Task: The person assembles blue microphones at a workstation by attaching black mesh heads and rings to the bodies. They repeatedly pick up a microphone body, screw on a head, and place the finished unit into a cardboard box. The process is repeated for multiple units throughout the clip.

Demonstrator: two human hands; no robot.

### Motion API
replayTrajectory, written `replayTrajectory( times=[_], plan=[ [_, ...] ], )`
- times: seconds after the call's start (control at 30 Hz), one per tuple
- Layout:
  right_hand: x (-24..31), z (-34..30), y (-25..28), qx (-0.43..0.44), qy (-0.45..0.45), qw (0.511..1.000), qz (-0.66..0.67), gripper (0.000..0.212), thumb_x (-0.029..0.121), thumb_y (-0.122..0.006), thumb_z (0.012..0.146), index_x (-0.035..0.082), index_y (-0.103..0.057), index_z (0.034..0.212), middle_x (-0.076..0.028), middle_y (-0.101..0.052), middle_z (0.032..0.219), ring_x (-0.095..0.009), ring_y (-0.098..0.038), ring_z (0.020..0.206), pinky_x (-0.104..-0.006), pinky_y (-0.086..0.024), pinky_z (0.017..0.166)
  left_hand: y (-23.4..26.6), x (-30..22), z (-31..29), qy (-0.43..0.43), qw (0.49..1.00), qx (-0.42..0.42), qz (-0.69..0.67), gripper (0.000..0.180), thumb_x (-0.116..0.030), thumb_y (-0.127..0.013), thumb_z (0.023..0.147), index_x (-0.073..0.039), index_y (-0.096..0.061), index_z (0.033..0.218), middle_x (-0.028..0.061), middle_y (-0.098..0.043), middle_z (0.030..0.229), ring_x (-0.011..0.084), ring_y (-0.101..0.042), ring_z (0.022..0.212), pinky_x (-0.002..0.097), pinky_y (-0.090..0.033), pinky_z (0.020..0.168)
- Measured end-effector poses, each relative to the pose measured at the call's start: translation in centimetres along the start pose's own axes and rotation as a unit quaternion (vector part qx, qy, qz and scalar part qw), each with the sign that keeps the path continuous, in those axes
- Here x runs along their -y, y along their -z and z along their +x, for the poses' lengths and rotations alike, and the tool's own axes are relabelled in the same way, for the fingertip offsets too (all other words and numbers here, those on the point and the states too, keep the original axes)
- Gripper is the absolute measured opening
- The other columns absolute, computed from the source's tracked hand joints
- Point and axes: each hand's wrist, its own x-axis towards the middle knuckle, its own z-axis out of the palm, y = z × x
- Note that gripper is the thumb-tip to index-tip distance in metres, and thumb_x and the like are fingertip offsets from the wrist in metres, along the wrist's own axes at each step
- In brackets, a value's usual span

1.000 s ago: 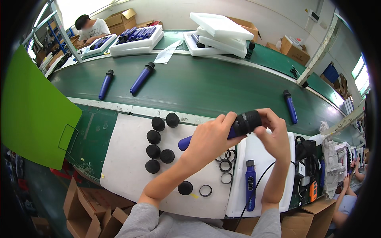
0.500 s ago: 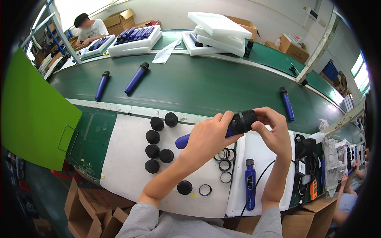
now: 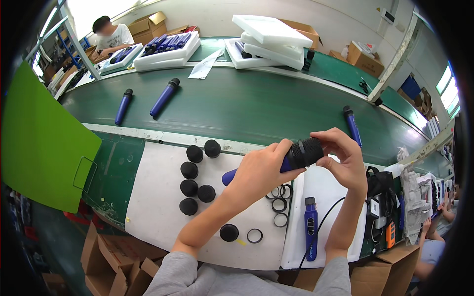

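My left hand (image 3: 264,170) is closed around the blue body of a microphone (image 3: 307,152), tilted with its black mesh head up to the right. At that head, my right hand (image 3: 345,158) has its thumb and fingers curved about the end of the mesh. Below them on the white mat lie several black rings (image 3: 279,204) and a single ring (image 3: 255,236). Several black mesh heads (image 3: 188,170) stand left of my left forearm, with one more black head (image 3: 228,232) nearer me. A second blue microphone body (image 3: 311,229) rests on a white foam sheet by my right forearm.
Blue microphones (image 3: 164,98) lie on the green conveyor belt (image 3: 237,103) beyond the mat. White foam trays (image 3: 168,52) stand along its far side. A green panel (image 3: 44,143) rises at left; cardboard boxes (image 3: 118,256) sit below. Another person (image 3: 113,37) works at far left.
The microphones on the belt have shifted slightly left. My right hand has moved a little right and up at the mesh head, and the held microphone has moved slightly right.
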Motion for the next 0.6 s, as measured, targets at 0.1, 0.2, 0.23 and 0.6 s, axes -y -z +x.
replayTrajectory(
  times=[0.1,0.2,0.23,0.6],
  plan=[
    [-0.63,0.04,0.04,0.005,-0.005,0.999,-0.052,0.046,0.028,-0.083,0.08,-0.001,-0.068,0.112,-0.009,-0.069,0.095,-0.015,-0.067,0.082,-0.0257,-0.053,0.07,-0.2,0.1,0.03,0.032,0.999,0.018,0.018,0.049,-0.037,-0.084,0.077,-0.005,-0.061,0.107,0.0166,-0.07,0.085,0.0354,-0.07,0.073,0.0406,-0.055,0.062],
    [-0.85,0.0,-0.02,0.009,-0.02,0.998,-0.063,0.043,0.029,-0.083,0.081,-0.002,-0.068,0.106,-0.008,-0.069,0.089,-0.014,-0.067,0.077,-0.0255,-0.053,0.067,-0.26,0.25,-0.06,0.036,0.999,0.023,0.029,0.05,-0.038,-0.084,0.077,-0.005,-0.061,0.107,0.0162,-0.07,0.084,0.035,-0.07,0.071,0.0406,-0.055,0.061],
    [-0.86,-0.05,0.0,0.007,-0.019,0.998,-0.067,0.042,0.03,-0.083,0.081,-0.002,-0.068,0.104,-0.008,-0.069,0.087,-0.014,-0.067,0.075,-0.0253,-0.053,0.066,-0.32,0.16,-0.03,0.037,0.999,0.025,0.03,0.05,-0.038,-0.084,0.077,-0.005,-0.061,0.107,0.0161,-0.07,0.083,0.0348,-0.07,0.071,0.0406,-0.055,0.061],
    [-1.15,0.26,0.3,0.026,0.008,0.998,-0.059,0.041,0.027,-0.081,0.083,0.001,-0.066,0.11,-0.008,-0.07,0.1,-0.016,-0.068,0.089,-0.0286,-0.053,0.074,-0.09,0.55,0.37,0.04,0.997,0.046,-0.049,0.052,-0.037,-0.082,0.079,-0.003,-0.059,0.109,0.0174,-0.069,0.083,0.0349,-0.07,0.074,0.04,-0.055,0.066]
  ],
)
